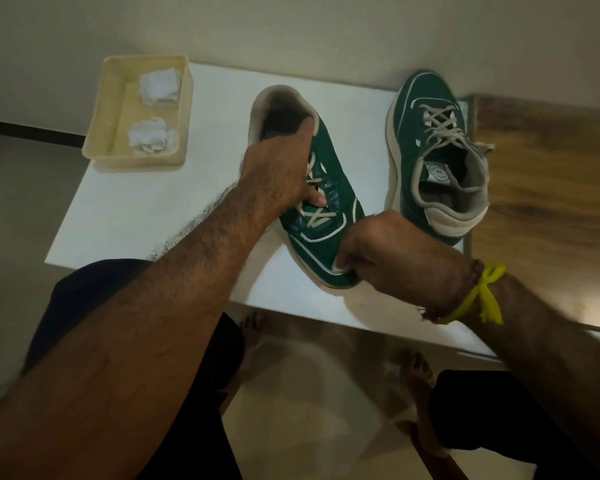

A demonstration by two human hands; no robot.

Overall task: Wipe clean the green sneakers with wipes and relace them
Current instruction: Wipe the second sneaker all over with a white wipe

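Head view, white flat bench. Left hand gripping tongue and laces of green suede sneaker lying mid-bench. Right hand pinching white wipe against toe. Second laced sneaker at right. Crumpled wipes in cream plastic tray.

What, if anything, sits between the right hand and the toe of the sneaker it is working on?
Nothing bars it: the right hand pinches a wipe against the toe of the near sneaker, which the left hand holds.

Home room: bare feet, tiled floor
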